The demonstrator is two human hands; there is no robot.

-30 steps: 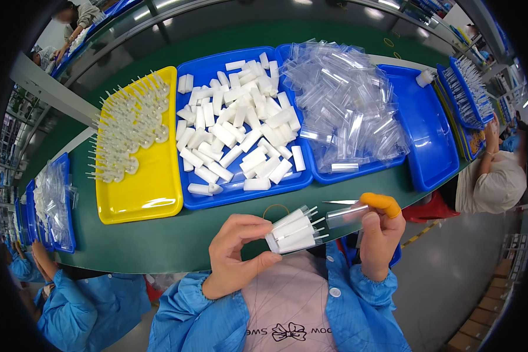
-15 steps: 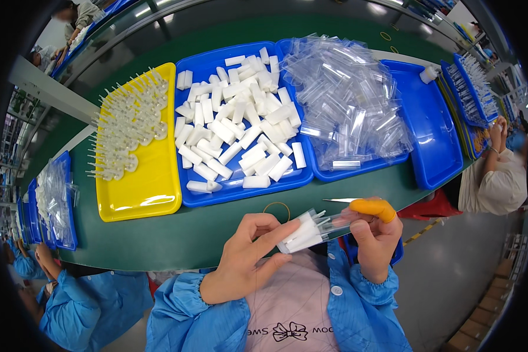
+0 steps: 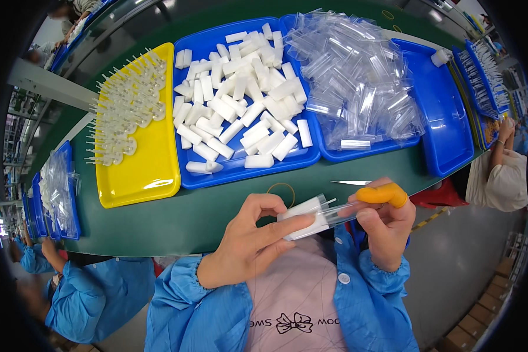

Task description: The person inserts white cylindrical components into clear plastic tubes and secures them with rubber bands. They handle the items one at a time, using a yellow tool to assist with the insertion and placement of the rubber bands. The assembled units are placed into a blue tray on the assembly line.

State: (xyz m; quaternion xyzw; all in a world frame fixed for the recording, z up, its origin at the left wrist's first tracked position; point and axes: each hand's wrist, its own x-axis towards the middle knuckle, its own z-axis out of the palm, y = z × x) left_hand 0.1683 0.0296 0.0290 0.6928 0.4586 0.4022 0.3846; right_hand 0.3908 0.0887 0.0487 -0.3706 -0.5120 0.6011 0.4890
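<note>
White foam blocks [image 3: 304, 218] pinched in my left hand [image 3: 249, 243], just below green table edge [image 3: 176, 226]; long axis pointing right into clear sleeve [image 3: 340, 212] gripped by my right hand [image 3: 387, 226].

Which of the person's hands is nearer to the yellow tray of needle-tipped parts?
Left. The left hand is below and right of the yellow tray, apart from it, pinching white foam pieces. The right hand is farther right, past the foam.
</note>
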